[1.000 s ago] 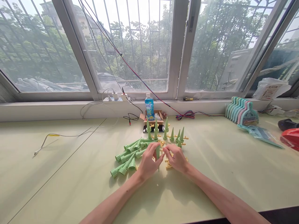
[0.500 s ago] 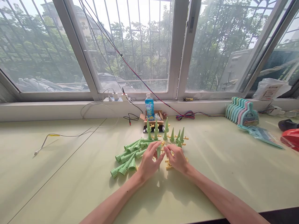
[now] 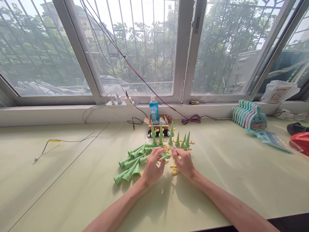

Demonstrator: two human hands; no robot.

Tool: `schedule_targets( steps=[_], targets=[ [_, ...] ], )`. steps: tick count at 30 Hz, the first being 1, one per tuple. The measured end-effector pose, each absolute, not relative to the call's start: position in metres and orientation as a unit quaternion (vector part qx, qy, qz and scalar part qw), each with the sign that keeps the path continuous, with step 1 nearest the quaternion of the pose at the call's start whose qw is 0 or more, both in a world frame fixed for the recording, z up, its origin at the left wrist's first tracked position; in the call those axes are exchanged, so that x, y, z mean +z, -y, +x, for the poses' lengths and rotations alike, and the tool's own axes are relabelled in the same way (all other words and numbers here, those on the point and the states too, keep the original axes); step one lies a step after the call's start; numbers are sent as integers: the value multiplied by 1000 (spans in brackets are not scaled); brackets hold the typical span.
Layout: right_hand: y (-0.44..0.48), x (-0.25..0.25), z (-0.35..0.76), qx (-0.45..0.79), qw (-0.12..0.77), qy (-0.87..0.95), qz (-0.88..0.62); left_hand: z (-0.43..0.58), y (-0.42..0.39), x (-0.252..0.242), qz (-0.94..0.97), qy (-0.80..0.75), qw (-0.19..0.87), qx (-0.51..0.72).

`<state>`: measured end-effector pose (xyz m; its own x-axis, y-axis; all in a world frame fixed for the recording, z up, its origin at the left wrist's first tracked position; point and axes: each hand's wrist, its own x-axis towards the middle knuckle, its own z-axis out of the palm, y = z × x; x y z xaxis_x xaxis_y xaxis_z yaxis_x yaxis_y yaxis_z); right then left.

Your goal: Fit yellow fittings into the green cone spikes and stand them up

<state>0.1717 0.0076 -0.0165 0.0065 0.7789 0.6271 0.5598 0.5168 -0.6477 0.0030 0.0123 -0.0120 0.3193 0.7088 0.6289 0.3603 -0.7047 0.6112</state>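
Observation:
My left hand (image 3: 154,166) is closed on a green plastic plant watering spike (image 3: 165,156), which lies tilted between thumb and fingers with its narrow tip to the left. Just right of the spike's wide end is my right hand (image 3: 184,163), thumb and fingertips pinched together; what they hold, if anything, is too small to make out. Loose green spikes (image 3: 130,164) lie in a pile left of my left hand. Small yellow valve pieces (image 3: 175,170) are scattered under and between my hands. Beyond them, several green spikes (image 3: 187,143) stand point up, most with yellow valves showing.
Behind the standing spikes are a dark phone (image 3: 165,133) and an open carton (image 3: 159,125) with a blue-liquid bottle (image 3: 154,111). A white cable (image 3: 79,140) crosses the table's left side. Pastel dustpan-like pieces (image 3: 251,116) and a red object (image 3: 300,142) are at right.
The spike in my left hand has turned from tip down to lying nearly level, tip to the left. My right hand has shifted slightly rightward.

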Motion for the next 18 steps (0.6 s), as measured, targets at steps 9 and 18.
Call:
schedule_targets(
  steps=[9,18],
  targets=[
    [-8,-16,172,99,527,695,-478,5,-11,-14,795,-311,205,478],
    [-10,-19,172,123,529,691,-476,6,-9,-9,801,-270,222,487]
  ],
)
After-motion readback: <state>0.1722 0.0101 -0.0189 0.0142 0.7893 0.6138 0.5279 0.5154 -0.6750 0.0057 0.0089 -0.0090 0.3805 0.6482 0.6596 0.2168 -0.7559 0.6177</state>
